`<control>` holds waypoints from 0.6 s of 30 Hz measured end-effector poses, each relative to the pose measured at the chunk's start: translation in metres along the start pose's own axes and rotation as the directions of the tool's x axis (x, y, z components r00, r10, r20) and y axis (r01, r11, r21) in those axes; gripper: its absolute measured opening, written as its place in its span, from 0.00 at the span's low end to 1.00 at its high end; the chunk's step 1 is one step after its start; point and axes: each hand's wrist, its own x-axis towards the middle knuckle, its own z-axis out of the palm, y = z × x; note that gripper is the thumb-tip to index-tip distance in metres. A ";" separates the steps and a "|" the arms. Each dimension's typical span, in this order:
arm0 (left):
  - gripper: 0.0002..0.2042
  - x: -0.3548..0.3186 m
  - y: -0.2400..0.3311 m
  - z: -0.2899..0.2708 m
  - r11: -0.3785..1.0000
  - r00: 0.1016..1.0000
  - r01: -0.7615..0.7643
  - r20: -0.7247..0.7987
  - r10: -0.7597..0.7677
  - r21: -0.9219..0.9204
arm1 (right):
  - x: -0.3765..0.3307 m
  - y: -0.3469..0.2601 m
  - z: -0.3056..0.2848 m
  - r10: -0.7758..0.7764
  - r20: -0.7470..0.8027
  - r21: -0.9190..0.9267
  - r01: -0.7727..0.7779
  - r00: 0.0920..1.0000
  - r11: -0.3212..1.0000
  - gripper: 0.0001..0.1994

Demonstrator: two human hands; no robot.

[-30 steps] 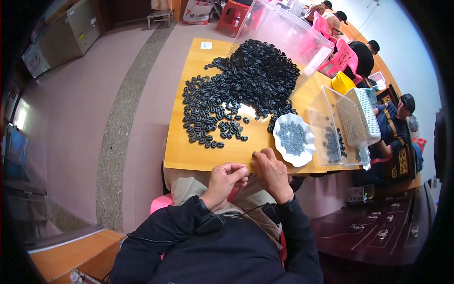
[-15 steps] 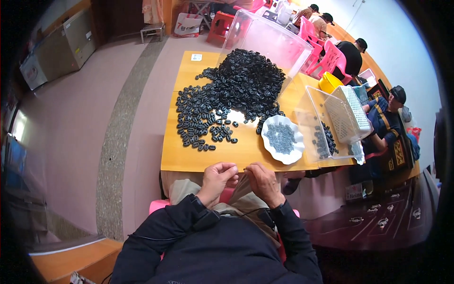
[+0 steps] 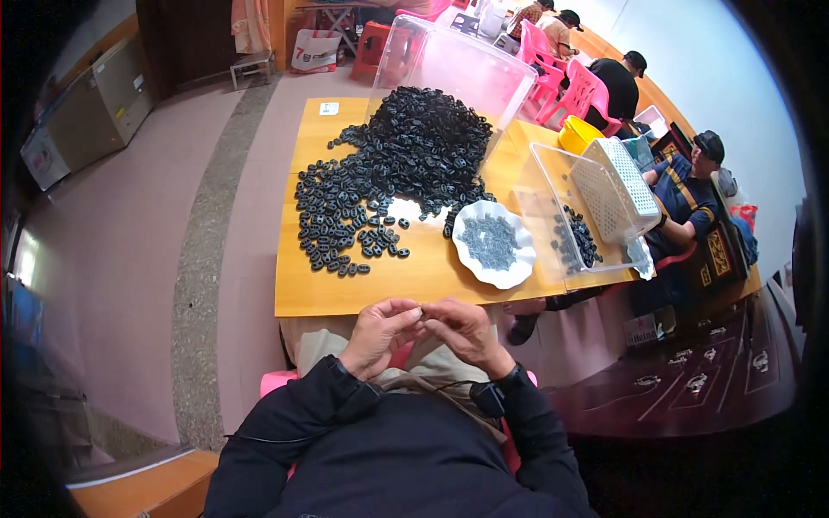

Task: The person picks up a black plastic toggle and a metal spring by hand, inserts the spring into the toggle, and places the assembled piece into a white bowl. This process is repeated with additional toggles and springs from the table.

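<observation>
Both hands meet just below the near edge of the yellow wooden surface [image 3: 380, 289], fingertips touching. The left hand [image 3: 378, 335] and the right hand [image 3: 462, 332] pinch something tiny between them at the point where thumbs and forefingers join; it is too small to identify. Farther up the surface lies a large heap of small black ring-shaped parts [image 3: 406, 164], with loose ones scattered toward the near left. Right of them sits a white scalloped plate [image 3: 509, 268] holding grey pieces, and beside it a clear plastic bin [image 3: 553, 186] with a white perforated basket [image 3: 622, 177].
</observation>
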 end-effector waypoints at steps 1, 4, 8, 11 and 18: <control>0.08 -0.001 0.001 0.001 1.000 1.000 -0.006 -0.020 0.006 0.027 | -0.001 0.006 -0.006 -0.005 -0.046 -0.065 0.002 0.999 0.998 0.08; 0.09 -0.007 0.009 0.012 0.997 0.999 -0.015 -0.040 0.018 0.070 | 0.005 0.022 -0.031 -0.047 -0.260 -0.335 -0.044 0.965 0.941 0.08; 0.10 -0.003 0.006 0.008 0.998 0.999 0.011 -0.034 -0.009 0.069 | 0.014 0.030 -0.072 -0.011 -0.282 -0.755 -0.215 0.959 0.619 0.10; 0.10 -0.003 0.006 0.008 1.000 1.000 0.017 -0.002 -0.017 0.013 | 0.018 0.042 -0.087 0.065 -0.270 -0.805 -0.263 0.961 0.532 0.10; 0.08 -0.003 0.005 0.008 1.000 1.000 0.009 -0.014 -0.009 -0.006 | 0.028 0.062 -0.094 0.171 -0.240 -0.821 -0.294 0.956 0.490 0.06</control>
